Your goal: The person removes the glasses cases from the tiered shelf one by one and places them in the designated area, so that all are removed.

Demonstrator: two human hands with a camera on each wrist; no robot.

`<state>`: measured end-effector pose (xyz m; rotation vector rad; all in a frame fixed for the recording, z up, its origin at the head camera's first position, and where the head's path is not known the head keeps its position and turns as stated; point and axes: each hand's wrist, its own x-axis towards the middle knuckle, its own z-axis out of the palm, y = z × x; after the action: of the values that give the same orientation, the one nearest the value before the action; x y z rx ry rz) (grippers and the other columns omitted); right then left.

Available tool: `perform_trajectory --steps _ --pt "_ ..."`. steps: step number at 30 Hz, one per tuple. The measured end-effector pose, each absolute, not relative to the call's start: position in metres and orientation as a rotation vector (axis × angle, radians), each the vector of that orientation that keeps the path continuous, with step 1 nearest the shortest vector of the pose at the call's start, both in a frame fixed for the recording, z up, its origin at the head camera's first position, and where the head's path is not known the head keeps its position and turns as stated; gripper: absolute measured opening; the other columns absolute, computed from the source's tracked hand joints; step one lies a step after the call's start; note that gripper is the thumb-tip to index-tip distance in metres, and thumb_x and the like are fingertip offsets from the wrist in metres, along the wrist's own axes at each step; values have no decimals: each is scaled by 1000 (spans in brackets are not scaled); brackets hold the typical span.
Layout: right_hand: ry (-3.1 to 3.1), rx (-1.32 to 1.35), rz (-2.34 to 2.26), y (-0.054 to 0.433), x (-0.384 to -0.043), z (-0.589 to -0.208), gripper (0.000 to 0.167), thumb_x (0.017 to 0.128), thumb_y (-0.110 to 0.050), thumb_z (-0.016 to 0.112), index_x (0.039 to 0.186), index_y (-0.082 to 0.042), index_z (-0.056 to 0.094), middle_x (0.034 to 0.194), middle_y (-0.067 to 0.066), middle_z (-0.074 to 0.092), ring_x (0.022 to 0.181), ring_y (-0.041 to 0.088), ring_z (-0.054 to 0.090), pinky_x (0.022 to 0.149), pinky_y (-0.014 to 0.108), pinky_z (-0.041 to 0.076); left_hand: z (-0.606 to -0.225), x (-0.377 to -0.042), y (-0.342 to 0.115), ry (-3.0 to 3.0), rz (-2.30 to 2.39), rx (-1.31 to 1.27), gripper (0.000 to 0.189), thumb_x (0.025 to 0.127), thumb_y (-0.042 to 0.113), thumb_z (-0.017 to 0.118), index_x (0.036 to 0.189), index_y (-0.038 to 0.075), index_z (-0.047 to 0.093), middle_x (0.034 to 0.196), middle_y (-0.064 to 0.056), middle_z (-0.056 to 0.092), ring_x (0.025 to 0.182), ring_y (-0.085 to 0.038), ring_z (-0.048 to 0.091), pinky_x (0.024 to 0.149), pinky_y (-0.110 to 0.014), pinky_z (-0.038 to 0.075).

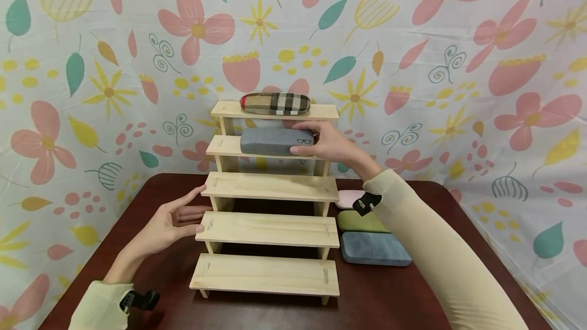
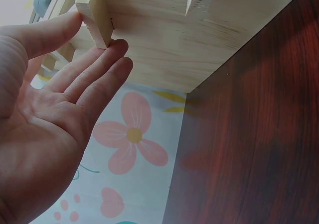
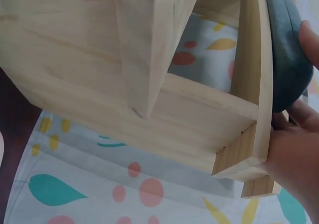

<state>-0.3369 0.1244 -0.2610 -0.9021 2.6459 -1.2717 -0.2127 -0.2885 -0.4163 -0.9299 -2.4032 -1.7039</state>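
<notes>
Cream right sleeve [image 1: 431, 238] foremost | dark table [image 1: 390, 294] below | five-step wooden rack [image 1: 266, 230] standing on table | left hand [image 1: 167, 225]: fingers extended, touching rack's left side | right hand [image 1: 327, 141]: gripping grey case [image 1: 270, 140] by its right end | grey case: on second step [image 1: 224, 145] from top | plaid case [image 1: 279, 103]: on top step [image 1: 323, 111]

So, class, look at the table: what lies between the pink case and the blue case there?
The green case lies between the pink case and the blue case; the head view shows it.
</notes>
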Motion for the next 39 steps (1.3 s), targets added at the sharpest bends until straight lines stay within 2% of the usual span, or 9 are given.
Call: perform_trajectory --steps 5,12,16,20,29,32,39 --pt "2641 -931 -1368 121 -333 -262 64 94 -26 83 150 -6 58 151 11 54 118 25 59 96 43 50 -417 -213 -289 -2397 -1712 -933 91 91 -9 78 167 9 31 148 -31 53 125 -17 66 88 -34 60" --pt "2632 -989 -1448 121 -329 -265 60 95 -25 82 146 -4 61 153 11 53 130 27 56 107 47 46 -417 -212 -289 -2393 -1718 -929 92 91 -9 78 167 9 30 152 -27 52 125 -17 66 87 -34 61" --pt "2628 -1019 -1482 124 -327 -267 58 94 -24 83 145 -4 62 152 11 54 127 27 57 105 46 46 -418 -212 -289 -2388 -1711 -934 91 91 -10 77 167 9 30 154 -19 53 125 -17 66 87 -34 61" --pt "2606 -1008 -1533 127 -322 -269 57 94 -22 83 144 -5 62 147 10 55 117 28 60 99 45 48 -418 -213 -289 -2384 -1713 -939 91 91 -10 77 167 8 30 156 -10 52 126 -17 66 87 -34 61" --pt "2661 -910 -1553 136 -312 -270 56 93 -23 84 144 -9 64 139 12 54 113 31 54 94 46 45 -416 -213 -288 -2399 -1710 -922 92 91 -9 78 167 10 30 156 -21 50 125 -15 66 87 -35 61" --pt "2665 -912 -1574 140 -310 -269 55 93 -22 84 143 -9 65 134 12 56 109 31 55 92 47 46 -416 -212 -288 -2403 -1713 -920 92 91 -9 77 167 10 30 159 -18 48 125 -15 66 87 -35 61" --pt "2638 -929 -1610 147 -306 -271 53 93 -18 83 141 -7 65 132 13 57 109 30 57 91 45 47 -417 -212 -289 -2397 -1719 -920 92 92 -9 77 168 10 29 161 -9 46 125 -15 66 87 -35 61"
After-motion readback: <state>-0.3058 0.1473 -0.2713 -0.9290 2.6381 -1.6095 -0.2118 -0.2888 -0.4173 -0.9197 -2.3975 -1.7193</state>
